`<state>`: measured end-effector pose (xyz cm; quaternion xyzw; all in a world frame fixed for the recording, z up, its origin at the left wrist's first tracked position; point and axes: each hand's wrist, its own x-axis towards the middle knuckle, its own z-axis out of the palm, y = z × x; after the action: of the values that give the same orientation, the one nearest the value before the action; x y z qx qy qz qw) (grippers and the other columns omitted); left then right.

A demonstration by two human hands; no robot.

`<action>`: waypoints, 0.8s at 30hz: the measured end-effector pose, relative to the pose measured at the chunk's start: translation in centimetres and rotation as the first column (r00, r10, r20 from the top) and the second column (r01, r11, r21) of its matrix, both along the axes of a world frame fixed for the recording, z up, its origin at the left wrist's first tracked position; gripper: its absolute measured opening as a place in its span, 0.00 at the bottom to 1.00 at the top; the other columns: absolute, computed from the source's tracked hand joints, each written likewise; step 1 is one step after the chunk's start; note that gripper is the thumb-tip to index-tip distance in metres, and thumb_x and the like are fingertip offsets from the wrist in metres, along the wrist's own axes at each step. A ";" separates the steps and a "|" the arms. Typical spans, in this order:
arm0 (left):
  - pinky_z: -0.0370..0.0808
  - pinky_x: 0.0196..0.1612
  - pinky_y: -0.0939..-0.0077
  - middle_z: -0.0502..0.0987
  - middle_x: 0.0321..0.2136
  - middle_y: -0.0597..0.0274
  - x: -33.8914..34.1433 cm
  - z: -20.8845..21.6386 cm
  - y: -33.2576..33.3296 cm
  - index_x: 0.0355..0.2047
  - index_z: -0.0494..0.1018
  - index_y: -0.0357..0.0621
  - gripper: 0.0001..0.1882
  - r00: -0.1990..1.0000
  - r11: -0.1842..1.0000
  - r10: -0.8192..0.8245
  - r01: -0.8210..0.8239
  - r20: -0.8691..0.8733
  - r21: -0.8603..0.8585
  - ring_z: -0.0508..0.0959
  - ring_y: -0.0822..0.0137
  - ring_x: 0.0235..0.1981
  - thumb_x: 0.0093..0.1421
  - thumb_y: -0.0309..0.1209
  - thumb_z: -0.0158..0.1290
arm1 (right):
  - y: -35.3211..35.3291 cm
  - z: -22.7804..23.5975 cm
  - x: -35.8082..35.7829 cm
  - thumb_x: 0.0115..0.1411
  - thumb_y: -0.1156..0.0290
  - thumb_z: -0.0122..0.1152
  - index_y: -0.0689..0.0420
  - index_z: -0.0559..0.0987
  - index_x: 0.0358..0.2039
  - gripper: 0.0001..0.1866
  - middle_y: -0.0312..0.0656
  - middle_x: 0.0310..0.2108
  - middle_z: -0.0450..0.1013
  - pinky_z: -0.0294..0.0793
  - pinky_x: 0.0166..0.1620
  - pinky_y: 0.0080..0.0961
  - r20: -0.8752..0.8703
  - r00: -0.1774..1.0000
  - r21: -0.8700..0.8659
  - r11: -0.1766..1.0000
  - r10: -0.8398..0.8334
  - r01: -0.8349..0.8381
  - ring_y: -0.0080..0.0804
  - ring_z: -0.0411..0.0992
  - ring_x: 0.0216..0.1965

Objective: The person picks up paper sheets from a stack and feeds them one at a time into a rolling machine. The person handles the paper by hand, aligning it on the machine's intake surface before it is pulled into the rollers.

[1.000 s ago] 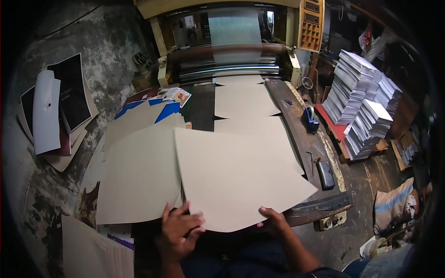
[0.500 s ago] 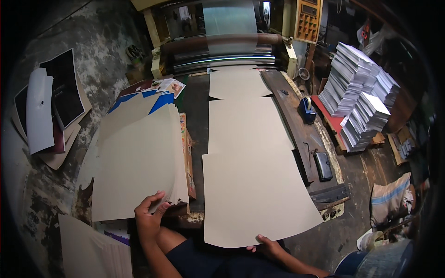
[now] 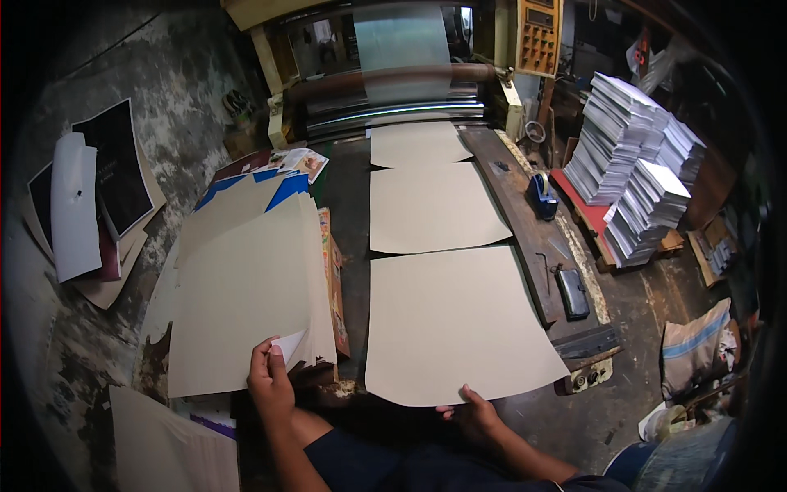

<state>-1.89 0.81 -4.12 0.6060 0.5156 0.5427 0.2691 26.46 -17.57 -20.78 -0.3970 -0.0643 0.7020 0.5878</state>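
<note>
A tall stack of beige card sheets (image 3: 246,287) stands on the left. At its near right corner my left hand (image 3: 270,377) pinches the top sheet, whose corner is curled up and shows a white underside. In front of me another beige sheet (image 3: 459,328) lies on the dark machine table (image 3: 351,180). My right hand (image 3: 475,410) holds that sheet's near edge, thumb above and fingers below. Beyond it lie a middle sheet (image 3: 434,205) and a far sheet (image 3: 418,143), in line toward the rollers (image 3: 393,111).
A dark rail (image 3: 512,213) runs along the sheets' right side. Beside it are a blue tape dispenser (image 3: 541,195) and a black case (image 3: 572,293). White paper stacks (image 3: 619,139) stand at the right. More beige sheets (image 3: 168,443) sit at lower left, and a control panel (image 3: 539,37) hangs at the back.
The sheets on the table have moved away toward the rollers, my right hand following the nearest one forward. My left hand has curled up the stack's top corner.
</note>
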 end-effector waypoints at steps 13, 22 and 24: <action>0.74 0.39 0.73 0.80 0.27 0.54 1.3 0.3 -1.0 0.35 0.76 0.34 0.16 0.977 0.994 0.103 -0.093 -0.186 0.059 0.78 0.66 0.30 0.63 0.38 0.56 | 4.9 -0.4 -0.7 0.66 0.48 0.46 0.52 0.60 0.52 0.24 0.51 0.45 0.72 0.71 0.43 0.39 0.096 0.946 0.030 0.951 -0.310 0.308 0.35 0.71 0.36; 0.74 0.40 0.70 0.80 0.29 0.50 0.9 -0.6 -0.7 0.34 0.77 0.33 0.15 0.969 0.988 0.114 -0.088 -0.220 0.123 0.80 0.61 0.32 0.63 0.36 0.56 | 5.4 20.5 -1.7 0.67 0.58 0.48 0.61 0.61 0.64 0.30 0.47 0.57 0.68 0.67 0.54 0.28 0.218 0.924 0.403 0.833 0.316 -0.380 0.27 0.69 0.49; 0.74 0.40 0.71 0.80 0.29 0.51 1.2 -0.5 -0.7 0.35 0.77 0.33 0.15 0.965 0.992 0.109 -0.093 -0.239 0.080 0.79 0.63 0.31 0.63 0.36 0.56 | 4.7 28.5 -1.6 0.68 0.60 0.48 0.63 0.56 0.67 0.32 0.46 0.59 0.65 0.65 0.57 0.27 0.375 0.764 0.511 0.571 0.526 -0.643 0.26 0.67 0.52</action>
<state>-0.65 0.14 -4.61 0.6497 0.5561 0.4946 0.1550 24.88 -12.85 7.69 -0.2020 -0.4689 0.7568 0.4082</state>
